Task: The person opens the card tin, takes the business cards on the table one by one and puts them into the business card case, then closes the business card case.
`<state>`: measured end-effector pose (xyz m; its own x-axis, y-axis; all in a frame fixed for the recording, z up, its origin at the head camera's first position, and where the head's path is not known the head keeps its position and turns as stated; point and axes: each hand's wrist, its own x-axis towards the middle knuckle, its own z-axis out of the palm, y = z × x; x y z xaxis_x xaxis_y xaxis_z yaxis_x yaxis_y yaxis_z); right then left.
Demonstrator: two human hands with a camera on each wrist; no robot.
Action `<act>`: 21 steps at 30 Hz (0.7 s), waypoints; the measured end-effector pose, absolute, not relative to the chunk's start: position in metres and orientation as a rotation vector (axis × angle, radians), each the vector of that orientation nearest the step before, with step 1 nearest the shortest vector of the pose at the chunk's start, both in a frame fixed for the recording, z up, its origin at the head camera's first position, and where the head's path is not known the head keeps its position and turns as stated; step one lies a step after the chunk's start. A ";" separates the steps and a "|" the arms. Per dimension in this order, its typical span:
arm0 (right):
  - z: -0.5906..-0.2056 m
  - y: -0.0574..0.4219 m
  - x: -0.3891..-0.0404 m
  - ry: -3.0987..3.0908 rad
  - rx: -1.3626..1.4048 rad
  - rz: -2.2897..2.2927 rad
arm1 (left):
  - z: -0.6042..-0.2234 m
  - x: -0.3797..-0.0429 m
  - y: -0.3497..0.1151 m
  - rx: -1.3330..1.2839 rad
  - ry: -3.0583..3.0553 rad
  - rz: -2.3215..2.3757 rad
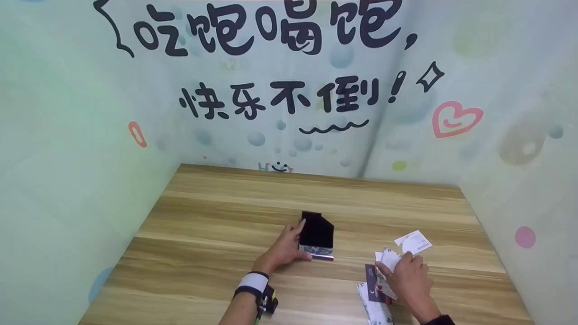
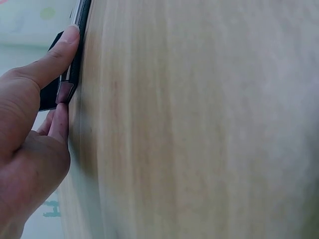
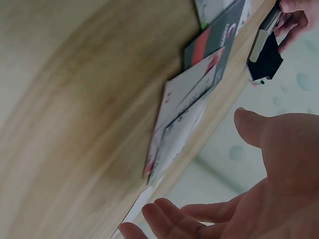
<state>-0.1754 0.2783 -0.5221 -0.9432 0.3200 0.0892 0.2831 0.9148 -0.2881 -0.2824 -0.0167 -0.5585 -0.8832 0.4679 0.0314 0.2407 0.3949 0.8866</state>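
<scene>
A black card holder (image 1: pixel 317 232) with a silvery front edge lies on the table. My left hand (image 1: pixel 283 247) grips its left side, the thumb at the front edge and a finger along the upper side. In the left wrist view the thumb and fingers hold the corner of the holder (image 2: pixel 49 94). My right hand (image 1: pixel 412 279) is over a spread row of paper cards (image 1: pixel 375 309). The right wrist view shows this hand (image 3: pixel 289 174) with its fingers apart, beside a dark card with a red stripe (image 3: pixel 212 42) and white cards (image 3: pixel 182 132).
Two white cards (image 1: pixel 418 242) lie overlapping beyond the right hand. The wooden table (image 1: pixel 216 203) meets printed fabric walls (image 1: pixel 271 149) at the back and both sides. A strapped black device (image 1: pixel 270 300) sits on the left wrist.
</scene>
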 end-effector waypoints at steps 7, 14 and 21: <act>-0.530 0.281 -0.174 -3.010 -0.495 0.445 | -0.557 -0.282 -0.016 0.579 2.417 1.487; -0.534 0.279 -0.175 -3.036 -0.527 0.461 | -0.558 -0.281 -0.017 0.585 2.452 1.448; -0.532 0.281 -0.176 -2.995 -0.493 0.565 | -0.558 -0.280 -0.018 0.598 2.474 1.428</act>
